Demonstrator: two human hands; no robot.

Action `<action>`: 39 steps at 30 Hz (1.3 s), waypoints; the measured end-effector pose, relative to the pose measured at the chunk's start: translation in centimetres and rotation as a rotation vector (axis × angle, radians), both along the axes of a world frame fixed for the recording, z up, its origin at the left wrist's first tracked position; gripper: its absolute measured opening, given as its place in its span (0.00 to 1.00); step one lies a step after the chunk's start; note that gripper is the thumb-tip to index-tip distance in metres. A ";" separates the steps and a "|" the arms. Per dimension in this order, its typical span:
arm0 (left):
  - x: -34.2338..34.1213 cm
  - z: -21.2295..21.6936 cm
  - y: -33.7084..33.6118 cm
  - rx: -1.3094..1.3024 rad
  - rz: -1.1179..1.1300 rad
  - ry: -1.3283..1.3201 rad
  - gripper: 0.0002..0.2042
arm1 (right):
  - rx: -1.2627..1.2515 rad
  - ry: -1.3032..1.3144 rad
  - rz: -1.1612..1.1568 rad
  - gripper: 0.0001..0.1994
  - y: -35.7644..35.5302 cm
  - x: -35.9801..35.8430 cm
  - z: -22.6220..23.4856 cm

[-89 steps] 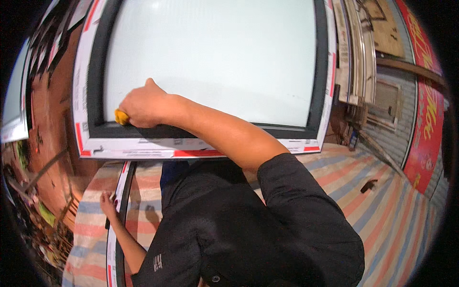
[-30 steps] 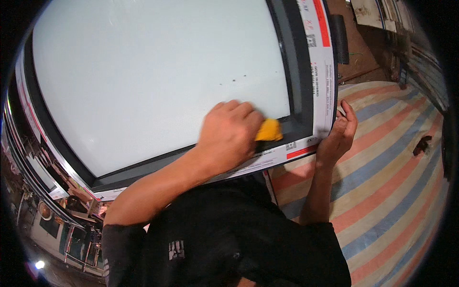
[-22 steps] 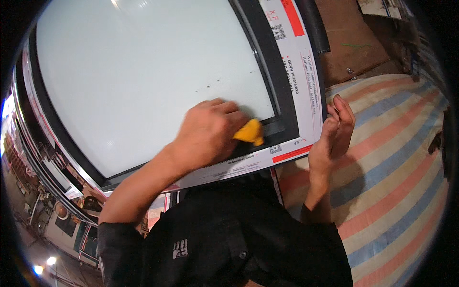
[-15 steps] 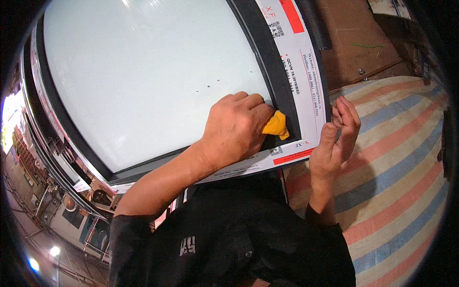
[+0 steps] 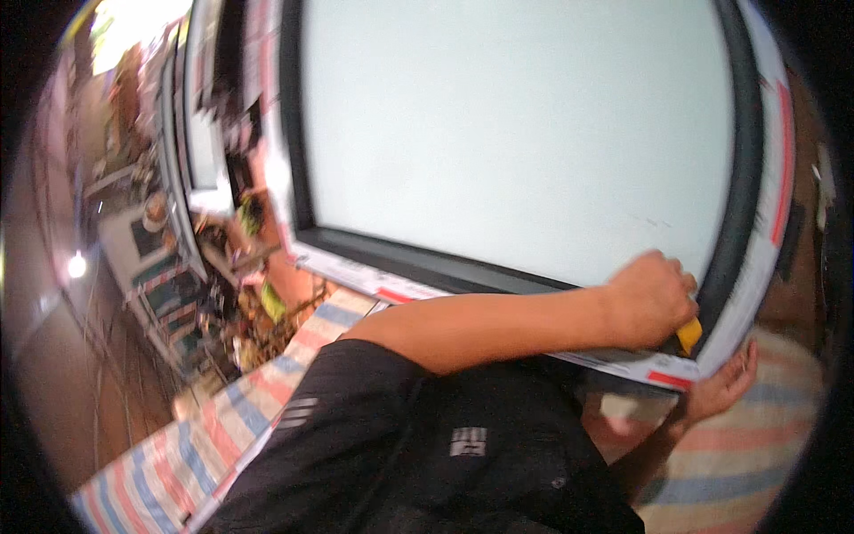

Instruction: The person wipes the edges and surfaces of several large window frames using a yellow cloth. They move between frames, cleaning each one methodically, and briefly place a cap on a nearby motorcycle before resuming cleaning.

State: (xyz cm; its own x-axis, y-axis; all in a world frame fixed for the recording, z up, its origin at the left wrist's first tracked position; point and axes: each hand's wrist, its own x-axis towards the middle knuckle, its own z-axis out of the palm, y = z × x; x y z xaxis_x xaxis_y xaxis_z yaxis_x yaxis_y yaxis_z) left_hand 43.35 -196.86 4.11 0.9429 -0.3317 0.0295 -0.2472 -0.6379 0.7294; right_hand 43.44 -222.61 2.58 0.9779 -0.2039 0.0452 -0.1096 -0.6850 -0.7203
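Note:
A framed pane of frosted pale glass [image 5: 507, 125] lies in front of me, its dark frame [image 5: 418, 258] edged with white and red printed protective film. My left arm reaches across to the near right corner. There my left hand [image 5: 654, 298] is closed round a small yellow cloth [image 5: 688, 336], whose end sticks out against the inner corner of the frame. Most of the cloth is hidden in the fist. My right hand [image 5: 725, 384] is just outside that same corner, fingers stretched out and apart beside the frame's outer edge. Faint dark marks show on the glass above my left hand.
Striped woven sheeting [image 5: 721, 463] in red, blue and cream lies under and beside the frame, also at the lower left [image 5: 205, 440]. More framed panels [image 5: 182, 133] stand at the left. Beyond them is a blurred, cluttered workshop floor with a bright lamp [image 5: 77, 264].
My view has swung left, so the frame and both hands appear farther right and lower. My left hand still grips the yellow cloth near the same corner. My right hand stays beside the corner.

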 end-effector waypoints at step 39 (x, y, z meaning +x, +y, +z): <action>-24.6 4.3 38.6 1.176 1.071 0.119 0.06 | -0.373 0.084 -0.080 0.28 0.0 1.8 0.1</action>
